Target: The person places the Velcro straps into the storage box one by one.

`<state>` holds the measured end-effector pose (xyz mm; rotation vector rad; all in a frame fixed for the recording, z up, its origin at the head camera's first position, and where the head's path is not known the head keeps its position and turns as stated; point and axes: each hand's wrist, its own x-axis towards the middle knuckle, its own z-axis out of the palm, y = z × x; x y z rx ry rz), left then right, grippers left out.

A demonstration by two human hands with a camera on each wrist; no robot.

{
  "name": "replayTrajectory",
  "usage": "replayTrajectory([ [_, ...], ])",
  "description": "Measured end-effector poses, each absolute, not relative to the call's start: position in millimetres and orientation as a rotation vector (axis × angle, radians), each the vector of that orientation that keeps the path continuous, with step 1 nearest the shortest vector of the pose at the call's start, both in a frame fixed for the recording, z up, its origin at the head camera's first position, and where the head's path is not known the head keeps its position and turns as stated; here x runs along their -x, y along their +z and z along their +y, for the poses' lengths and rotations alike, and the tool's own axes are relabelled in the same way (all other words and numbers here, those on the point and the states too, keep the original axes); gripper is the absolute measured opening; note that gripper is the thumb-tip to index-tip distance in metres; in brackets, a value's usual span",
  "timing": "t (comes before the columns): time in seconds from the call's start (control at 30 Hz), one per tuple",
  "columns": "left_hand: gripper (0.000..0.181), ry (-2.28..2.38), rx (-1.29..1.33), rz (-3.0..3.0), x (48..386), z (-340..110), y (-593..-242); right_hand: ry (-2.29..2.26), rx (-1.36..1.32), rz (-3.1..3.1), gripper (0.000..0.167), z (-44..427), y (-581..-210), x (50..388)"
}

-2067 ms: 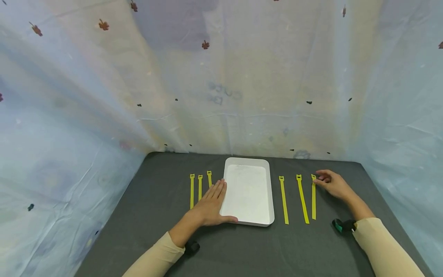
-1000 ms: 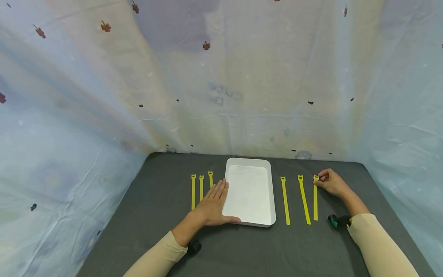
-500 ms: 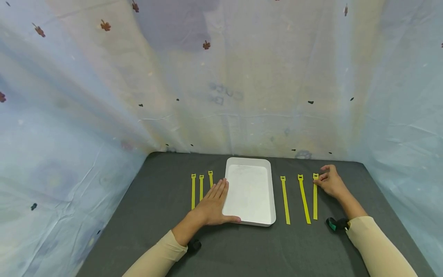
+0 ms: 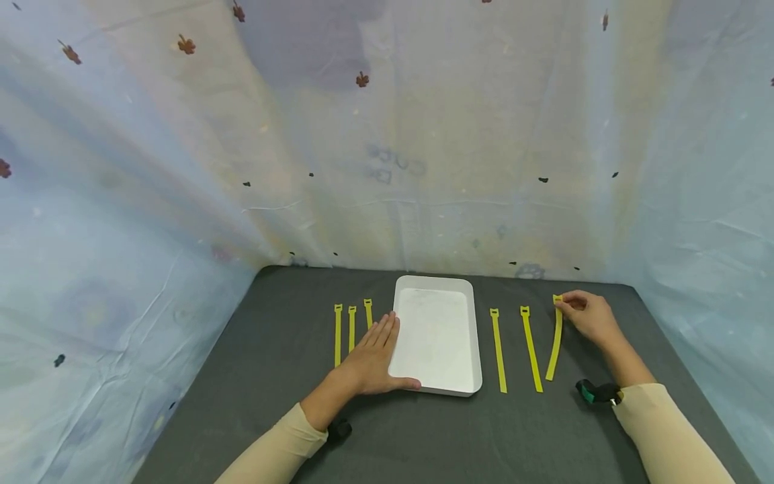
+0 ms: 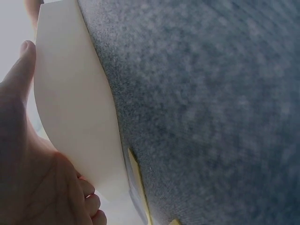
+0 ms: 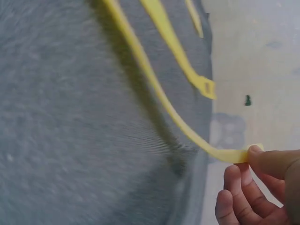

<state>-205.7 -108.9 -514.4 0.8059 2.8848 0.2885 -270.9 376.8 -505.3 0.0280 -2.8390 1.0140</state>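
In the head view my right hand (image 4: 591,317) pinches a yellow cable tie (image 4: 554,343) near its slotted head. The right wrist view shows thumb and fingers on that end, while the band of the cable tie (image 6: 157,91) curves up off the cloth and casts a shadow. My left hand (image 4: 367,363) rests with straight fingers along the left side of a white rectangular tray (image 4: 474,343), thumb at its near edge. In the left wrist view the palm of the left hand (image 5: 33,173) lies beside the white tray wall (image 5: 77,93).
Two more yellow cable ties (image 4: 498,349) (image 4: 531,348) lie right of the tray. Three others (image 4: 337,336) (image 4: 352,329) (image 4: 368,313) lie on its left, partly behind the left hand. A dark grey cloth (image 4: 423,437) covers the table. A patterned curtain (image 4: 387,168) hangs behind it.
My right hand has taken hold of the rightmost cable tie by its head and raised that end, shifting it slightly right and back. The left hand and tray stay put.
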Motion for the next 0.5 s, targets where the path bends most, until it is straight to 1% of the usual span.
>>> replayTrajectory([
  [0.5, 0.137, 0.287, -0.800, 2.870, 206, -109, -516, 0.916, -0.174, -2.714, 0.030, 374, -475, 263],
])
